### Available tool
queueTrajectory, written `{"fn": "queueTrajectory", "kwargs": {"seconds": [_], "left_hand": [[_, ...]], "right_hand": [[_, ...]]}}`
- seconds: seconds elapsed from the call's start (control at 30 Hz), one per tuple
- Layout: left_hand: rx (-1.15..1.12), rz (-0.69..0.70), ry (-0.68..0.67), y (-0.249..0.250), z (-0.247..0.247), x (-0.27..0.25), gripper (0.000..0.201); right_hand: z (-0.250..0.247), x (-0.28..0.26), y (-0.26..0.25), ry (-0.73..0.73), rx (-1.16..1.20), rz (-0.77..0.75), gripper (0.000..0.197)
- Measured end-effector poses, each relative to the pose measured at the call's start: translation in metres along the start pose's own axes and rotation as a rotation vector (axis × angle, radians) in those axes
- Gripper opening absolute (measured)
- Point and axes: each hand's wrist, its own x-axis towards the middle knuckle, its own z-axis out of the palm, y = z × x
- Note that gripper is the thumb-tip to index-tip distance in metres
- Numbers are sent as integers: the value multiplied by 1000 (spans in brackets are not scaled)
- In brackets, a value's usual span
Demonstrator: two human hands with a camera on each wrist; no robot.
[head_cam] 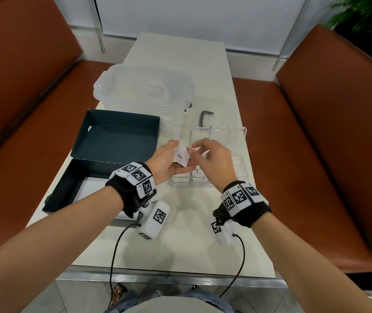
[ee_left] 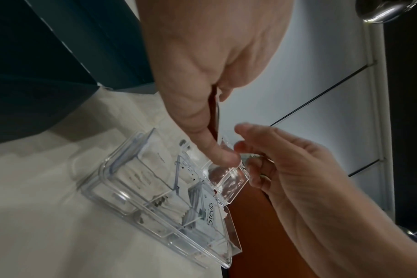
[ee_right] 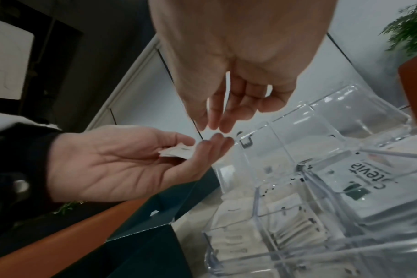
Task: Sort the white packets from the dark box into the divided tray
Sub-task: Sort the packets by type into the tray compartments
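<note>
Bright even indoor light, soft shadows on the table [head_cam: 180, 240], wide-angle bending at edges, wrist views dimmer, motion-blurred.

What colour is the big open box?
Dark teal, almost blue-green: the dark box shows best in the head view.

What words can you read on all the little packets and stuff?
"Pepper": on the white packet held in the left hand.
"Stevia": on a packet in the divided tray.
Print on the other packets in the tray: too blurred to read.
Black-and-white square codes on the wrist bands: patterns, not words.
</note>
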Motion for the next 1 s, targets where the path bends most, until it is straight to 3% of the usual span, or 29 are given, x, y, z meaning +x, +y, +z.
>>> {"fn": "queueTrajectory", "kwargs": {"seconds": [0.1, 0.27, 0.4, 0.6, 0.77, 1.0], "left_hand": [[-4, -5, -31, 0, 5, 0, 39], [-15, 0, -67, -1, 13, 1, 34], [32, 3, -33, -2, 17, 3, 29], [107, 39, 54, 0, 6, 11, 37], [116, 53, 69, 2, -2, 12, 40], [136, 76, 65, 3, -3, 12, 40]], "right_hand": [[2, -4, -3, -100, -10, 7, 26], [-5, 1, -3, -95, 83, 91, 10], [-16, 7, -4, -139, 115, 129, 11], [-32, 16, 13, -25, 180, 241, 9], [-22, 17, 27, -134, 30, 373, 6], [0, 19, 32, -229, -180, 375, 11]]}}
